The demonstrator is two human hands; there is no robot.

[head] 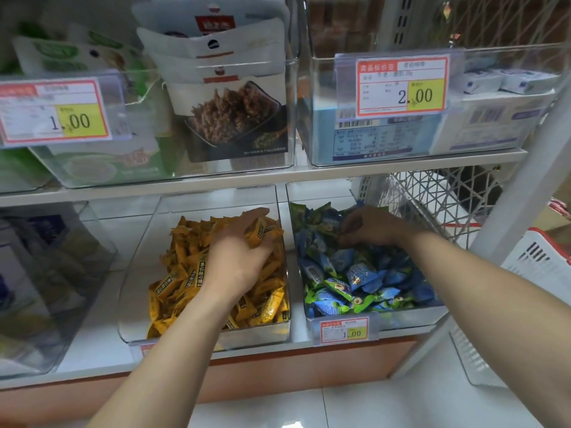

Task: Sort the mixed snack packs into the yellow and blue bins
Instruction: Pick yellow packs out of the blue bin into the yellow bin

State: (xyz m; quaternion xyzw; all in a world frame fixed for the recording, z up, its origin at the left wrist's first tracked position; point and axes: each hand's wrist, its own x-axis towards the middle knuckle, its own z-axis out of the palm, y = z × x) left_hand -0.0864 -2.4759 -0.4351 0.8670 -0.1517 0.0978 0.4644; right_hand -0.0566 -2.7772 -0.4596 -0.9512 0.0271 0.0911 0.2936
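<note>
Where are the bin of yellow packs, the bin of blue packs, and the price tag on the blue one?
bin of yellow packs (136, 291): head view, bare floor on its left side.
bin of blue packs (408, 319): head view, clear front wall.
price tag (344, 330): head view, middle of the label.

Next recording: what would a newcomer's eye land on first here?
Two bright heaps on the lower shelf: yellow packs in the centre bin, blue-green packs in the right bin. The left hand grips a yellow pack over the first heap; the right hand pinches a blue-green pack in the second.
</note>
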